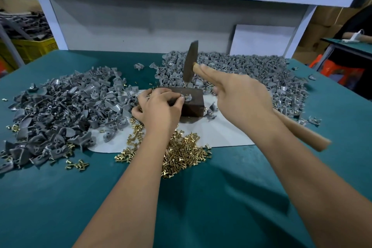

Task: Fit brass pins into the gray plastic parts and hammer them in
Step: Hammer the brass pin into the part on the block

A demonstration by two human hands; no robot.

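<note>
A dark metal block (pixel 193 104) stands at the middle of the green table. On its top lies a gray plastic part (pixel 186 97) with a brass pin in it. My left hand (pixel 159 106) pinches this part at the block's left side. My right hand (pixel 239 94) grips a wooden-handled hammer (pixel 190 64), forefinger stretched along the handle. The hammer head is raised just above the block. Loose brass pins (pixel 181 153) lie in a heap in front of the block, partly under my left forearm.
A large heap of gray parts (pixel 60 106) covers the table's left side, another heap (pixel 251 72) the back right. A white sheet (pixel 221 135) lies under the block. A white shelf frame (pixel 141 26) stands behind. A person sits at far right.
</note>
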